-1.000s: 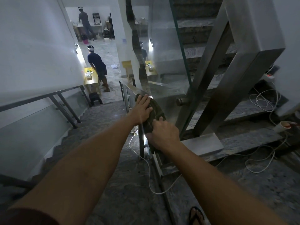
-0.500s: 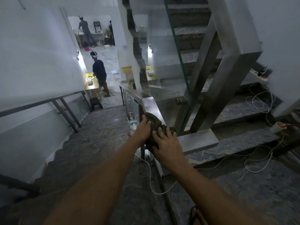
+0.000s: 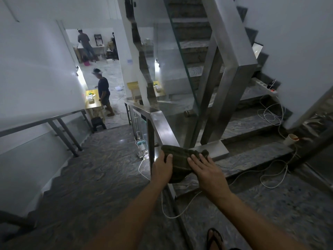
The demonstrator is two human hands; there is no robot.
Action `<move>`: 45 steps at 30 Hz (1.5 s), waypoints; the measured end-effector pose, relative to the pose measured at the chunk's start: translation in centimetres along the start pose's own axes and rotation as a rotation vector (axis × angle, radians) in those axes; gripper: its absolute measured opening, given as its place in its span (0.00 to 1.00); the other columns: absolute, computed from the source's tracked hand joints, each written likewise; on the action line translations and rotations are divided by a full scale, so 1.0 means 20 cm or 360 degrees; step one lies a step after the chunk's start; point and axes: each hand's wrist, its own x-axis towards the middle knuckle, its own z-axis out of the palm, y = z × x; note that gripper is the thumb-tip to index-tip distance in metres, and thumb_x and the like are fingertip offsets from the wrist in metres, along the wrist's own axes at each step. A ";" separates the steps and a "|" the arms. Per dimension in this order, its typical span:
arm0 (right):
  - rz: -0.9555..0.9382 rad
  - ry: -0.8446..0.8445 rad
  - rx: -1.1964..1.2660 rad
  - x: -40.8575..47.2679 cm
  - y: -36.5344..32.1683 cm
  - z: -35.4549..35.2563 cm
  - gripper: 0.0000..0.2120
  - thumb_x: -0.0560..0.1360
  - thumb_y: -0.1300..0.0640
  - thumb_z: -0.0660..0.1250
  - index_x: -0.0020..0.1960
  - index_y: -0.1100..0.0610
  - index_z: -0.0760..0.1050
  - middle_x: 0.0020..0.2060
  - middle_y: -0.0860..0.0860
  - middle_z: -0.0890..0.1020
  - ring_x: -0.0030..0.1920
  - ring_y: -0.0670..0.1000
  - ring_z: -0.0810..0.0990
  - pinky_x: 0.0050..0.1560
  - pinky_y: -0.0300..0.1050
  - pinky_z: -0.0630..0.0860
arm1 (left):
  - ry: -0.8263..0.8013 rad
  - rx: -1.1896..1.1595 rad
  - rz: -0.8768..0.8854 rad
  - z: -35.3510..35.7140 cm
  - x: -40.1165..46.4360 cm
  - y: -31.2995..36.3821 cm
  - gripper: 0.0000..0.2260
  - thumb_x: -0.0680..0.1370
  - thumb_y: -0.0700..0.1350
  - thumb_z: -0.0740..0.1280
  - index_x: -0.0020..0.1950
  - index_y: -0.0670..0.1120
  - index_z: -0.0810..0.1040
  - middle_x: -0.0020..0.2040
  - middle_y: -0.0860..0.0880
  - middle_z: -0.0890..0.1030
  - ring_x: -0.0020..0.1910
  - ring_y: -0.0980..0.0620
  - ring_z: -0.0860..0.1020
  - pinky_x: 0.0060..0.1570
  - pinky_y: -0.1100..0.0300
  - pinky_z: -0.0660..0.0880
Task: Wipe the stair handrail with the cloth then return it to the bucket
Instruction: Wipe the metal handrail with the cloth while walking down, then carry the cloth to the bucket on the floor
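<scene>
- Pressing down on the cloth (image 3: 181, 164), both your hands sit at the near end of the handrail (image 3: 163, 126), lower on the rail than a second ago, when they worked farther down its slope.
- Your left hand (image 3: 162, 168) lies on the cloth's left edge, fingers curled over the fabric and the rail's side, thumb on top.
- Your right hand (image 3: 207, 171) now rests flat, fingers spread and extended across the cloth; half a second ago they were bunched closer together beside the left hand.
- Dark green cloth, crumpled, draped over the rail's top end; its right corner pokes out past your right fingertips (image 3: 193, 156). It has slid toward you with the hands.
- More bare steel rail shows beyond the cloth than before.
- White cable (image 3: 180, 212) loops on the landing floor below your wrists; a paper cup (image 3: 290, 139) stands on a step, well right.
- Sandalled foot (image 3: 214, 239) at the bottom edge.
- Down the stairs, a person in dark shirt (image 3: 103, 89) stands by a yellow table (image 3: 93, 103), turned more side-on than earlier.
- Bucket: you cannot see it from this view.
</scene>
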 end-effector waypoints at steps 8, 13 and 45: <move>-0.0023 -0.0011 0.0064 -0.03 0.11 -0.08 0.27 0.59 0.68 0.78 0.57 0.55 0.80 0.56 0.54 0.83 0.57 0.57 0.81 0.59 0.57 0.72 | 0.0148 0.0558 0.0149 0.14 -0.23 -0.06 0.28 0.77 0.45 0.64 0.74 0.42 0.57 0.68 0.41 0.71 0.65 0.42 0.72 0.64 0.49 0.72; -0.0074 -0.0064 0.0188 -0.07 0.18 -0.15 0.20 0.75 0.67 0.63 0.64 0.53 0.75 0.67 0.50 0.75 0.70 0.53 0.70 0.71 0.46 0.53 | 0.0161 0.0550 0.0113 0.12 -0.37 -0.04 0.14 0.76 0.36 0.65 0.61 0.42 0.72 0.54 0.43 0.80 0.54 0.46 0.79 0.49 0.58 0.77; 0.1256 -0.0077 0.0707 -0.84 1.24 -0.87 0.06 0.73 0.56 0.70 0.48 0.48 0.82 0.46 0.48 0.83 0.49 0.48 0.79 0.53 0.48 0.76 | -0.1439 0.0851 0.0705 1.04 -0.27 0.91 0.12 0.82 0.45 0.56 0.60 0.49 0.76 0.52 0.49 0.76 0.45 0.57 0.74 0.39 0.62 0.68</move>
